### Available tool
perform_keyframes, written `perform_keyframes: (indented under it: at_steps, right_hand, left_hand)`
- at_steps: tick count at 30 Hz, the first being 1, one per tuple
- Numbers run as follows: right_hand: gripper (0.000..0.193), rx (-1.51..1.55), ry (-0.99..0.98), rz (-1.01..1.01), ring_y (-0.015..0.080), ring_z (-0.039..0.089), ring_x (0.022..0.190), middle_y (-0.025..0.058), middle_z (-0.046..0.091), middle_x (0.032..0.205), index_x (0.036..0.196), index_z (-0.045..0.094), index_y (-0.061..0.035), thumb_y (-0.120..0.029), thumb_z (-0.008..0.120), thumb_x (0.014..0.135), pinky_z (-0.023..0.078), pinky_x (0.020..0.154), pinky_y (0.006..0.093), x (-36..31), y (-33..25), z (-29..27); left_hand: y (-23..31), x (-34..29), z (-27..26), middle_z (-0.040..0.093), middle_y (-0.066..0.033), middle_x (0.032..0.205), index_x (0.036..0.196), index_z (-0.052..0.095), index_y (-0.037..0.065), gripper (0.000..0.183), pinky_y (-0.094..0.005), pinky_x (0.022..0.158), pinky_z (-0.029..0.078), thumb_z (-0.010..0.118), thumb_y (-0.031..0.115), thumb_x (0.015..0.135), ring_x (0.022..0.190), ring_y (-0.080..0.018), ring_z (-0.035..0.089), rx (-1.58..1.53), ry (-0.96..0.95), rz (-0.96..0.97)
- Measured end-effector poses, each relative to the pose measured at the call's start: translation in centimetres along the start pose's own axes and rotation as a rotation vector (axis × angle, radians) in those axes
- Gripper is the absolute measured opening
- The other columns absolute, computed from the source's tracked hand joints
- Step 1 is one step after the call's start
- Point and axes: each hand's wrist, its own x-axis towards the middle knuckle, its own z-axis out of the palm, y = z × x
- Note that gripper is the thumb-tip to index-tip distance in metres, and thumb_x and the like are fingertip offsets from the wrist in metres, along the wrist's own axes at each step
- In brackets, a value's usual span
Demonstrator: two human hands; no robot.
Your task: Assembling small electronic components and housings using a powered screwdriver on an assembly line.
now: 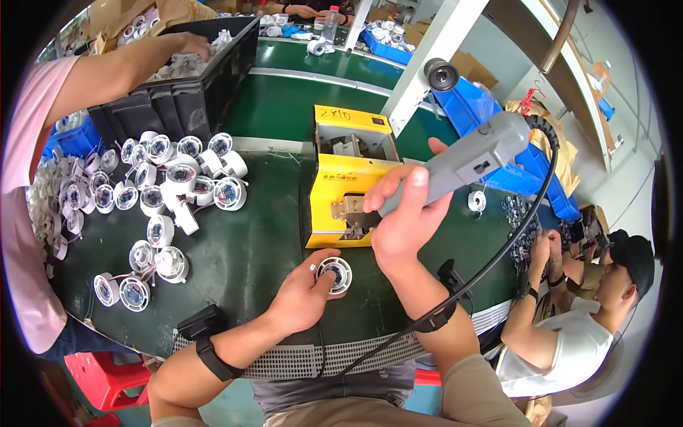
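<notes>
The left hand pinches a round white part while the right hand, just beyond it, grips a grey power tool whose black cord, crossing that wrist, could, I reckon, snag and jerk the tool aside.

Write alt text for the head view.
The right hand holds a grey handheld tool with a black cable and the left hand a round white plastic part, at a dark green worktable. A yellow box-shaped device stands just ahead; many similar white parts lie to the left.
</notes>
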Motion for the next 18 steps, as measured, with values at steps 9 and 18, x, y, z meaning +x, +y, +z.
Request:
perform_keyframes:
  at_steps: [9, 18]
  right_hand:
    - [0.046, -0.002, 0.014, 0.037, 0.0098, 0.052, 0.052, 0.0055, 0.055, 0.076, 0.127, 0.035, 0.0015, -0.004, 0.061, 0.089, 0.043, 0.048, 0.0254, -0.3, 0.8, -0.6]
    - [0.038, -0.034, -0.027, 0.103, 0.0136, 0.046, 0.046, 0.0062, 0.047, 0.061, 0.123, 0.031, -0.0001, -0.007, 0.052, 0.092, 0.042, 0.045, 0.0299, -1.6, -0.7, -1.0]
  left_hand:
    - [-0.1, 0.1, 0.2, 0.057, -0.0089, 0.105, 0.13, 0.043, -0.003, 0.033, -0.0315, 0.086, 0.057, 0.043, 0.002, 0.097, 0.091, -0.0162, 0.061, -0.011, 0.005, -0.004]
    - [-0.3, 0.3, 0.2, 0.057, -0.0106, 0.106, 0.131, 0.042, -0.004, 0.034, -0.0344, 0.086, 0.058, 0.042, 0.002, 0.097, 0.092, -0.0181, 0.062, -0.107, 0.023, 0.006]
